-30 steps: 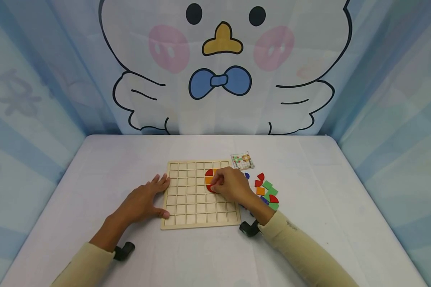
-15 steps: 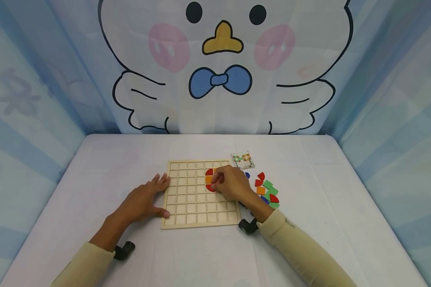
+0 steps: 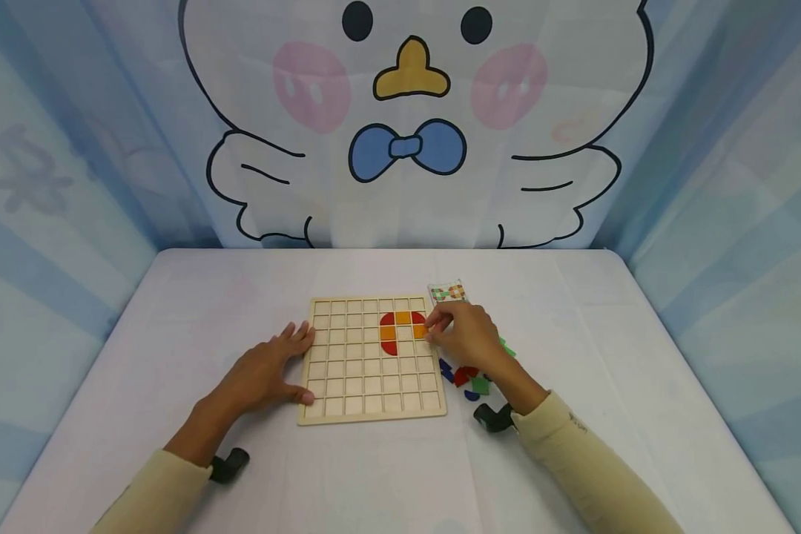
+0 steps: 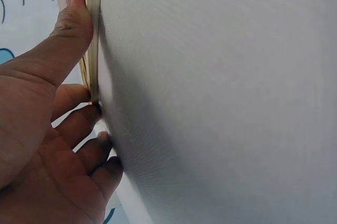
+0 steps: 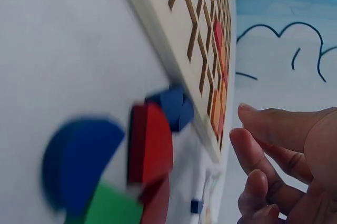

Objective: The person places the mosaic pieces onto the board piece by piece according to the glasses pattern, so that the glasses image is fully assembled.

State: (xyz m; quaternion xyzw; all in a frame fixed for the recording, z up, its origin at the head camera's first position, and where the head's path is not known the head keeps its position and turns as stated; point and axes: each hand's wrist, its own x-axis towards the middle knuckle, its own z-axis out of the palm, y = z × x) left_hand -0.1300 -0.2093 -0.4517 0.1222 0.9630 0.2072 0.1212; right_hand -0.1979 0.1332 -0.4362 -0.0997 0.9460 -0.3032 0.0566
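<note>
A wooden grid board [image 3: 354, 378] lies on the white table. Red rounded pieces [image 3: 389, 348] and orange squares [image 3: 403, 317] fill several cells at its upper right. My left hand [image 3: 267, 371] rests at the board's left edge with spread fingers; the left wrist view has the thumb [image 4: 73, 21] against the rim. Over the board's right edge is my right hand [image 3: 466, 334], beside an orange square [image 3: 419, 331]. In the right wrist view its thumb and index fingertips are close together with a small gap, and nothing shows between them.
Right of the board lie loose pieces: blue [image 3: 446, 371], red [image 3: 466, 374], green [image 3: 480, 385] and a blue half-round [image 5: 87, 155]. My right hand and forearm cover some of them. A small pattern card [image 3: 449, 291] sits at the board's upper right corner, partly hidden.
My right hand has moved right, off the coloured cells to the board's right edge, uncovering red and orange pieces there. It now overlaps the card and loose pieces. The left hand stays put.
</note>
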